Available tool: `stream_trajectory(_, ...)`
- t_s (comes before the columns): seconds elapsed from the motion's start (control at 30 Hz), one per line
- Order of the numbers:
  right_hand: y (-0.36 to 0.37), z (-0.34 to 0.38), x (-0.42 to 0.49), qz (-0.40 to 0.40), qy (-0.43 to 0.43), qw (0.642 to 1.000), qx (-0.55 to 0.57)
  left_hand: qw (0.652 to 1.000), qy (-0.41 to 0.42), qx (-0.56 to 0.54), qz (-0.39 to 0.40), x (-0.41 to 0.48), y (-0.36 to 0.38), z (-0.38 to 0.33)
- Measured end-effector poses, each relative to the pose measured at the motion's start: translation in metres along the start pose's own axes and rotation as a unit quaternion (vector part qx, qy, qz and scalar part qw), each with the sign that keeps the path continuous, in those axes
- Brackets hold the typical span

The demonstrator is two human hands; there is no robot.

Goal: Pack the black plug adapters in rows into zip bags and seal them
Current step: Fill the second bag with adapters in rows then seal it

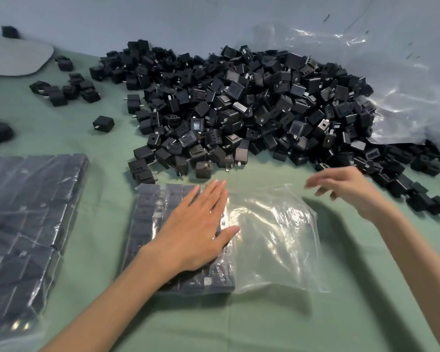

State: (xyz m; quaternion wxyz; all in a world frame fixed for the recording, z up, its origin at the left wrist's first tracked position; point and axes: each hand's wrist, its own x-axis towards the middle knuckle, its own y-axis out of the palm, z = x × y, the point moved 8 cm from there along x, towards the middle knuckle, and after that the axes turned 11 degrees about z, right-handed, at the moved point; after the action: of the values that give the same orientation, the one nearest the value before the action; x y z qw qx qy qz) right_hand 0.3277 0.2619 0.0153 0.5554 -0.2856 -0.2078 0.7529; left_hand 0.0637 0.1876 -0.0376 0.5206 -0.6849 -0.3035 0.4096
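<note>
A clear zip bag (272, 240) lies in front of me on the green table. Its left half holds rows of black plug adapters (153, 217); its right half is empty, crinkled plastic. My left hand (196, 229) lies flat with straight fingers on the packed rows, pressing them through the plastic. My right hand (346, 189) hovers above the bag's far right corner, fingers loosely bent and holding nothing, close to the near edge of a big heap of loose black adapters (252, 110).
A filled bag of adapters (28, 219) lies at the left. Small clusters of loose adapters (66, 87) sit at the far left. A large sheet of clear plastic (391, 72) lies behind the heap at right. A grey pad (13, 54) rests at the far left corner.
</note>
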Motion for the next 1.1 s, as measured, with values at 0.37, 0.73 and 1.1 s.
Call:
stream_trajectory(0.37, 0.086, 0.077, 0.117, -0.041, 0.051, 0.938, -0.339, 1.000, 0.001, 0.002, -0.021, 0.001, 0.002, 0.003)
stream_trajectory(0.73, 0.097, 0.075, 0.116, 0.023, 0.014, 0.960, -0.279, 1.000, -0.004, 0.015, -0.019, 0.002, 0.001, 0.002)
stream_trajectory(1.1, 0.059, -0.018, -0.038, 0.261, 0.047, 0.958, 0.110, 1.000, -0.005, 0.015, -0.005, 0.002, -0.001, 0.002)
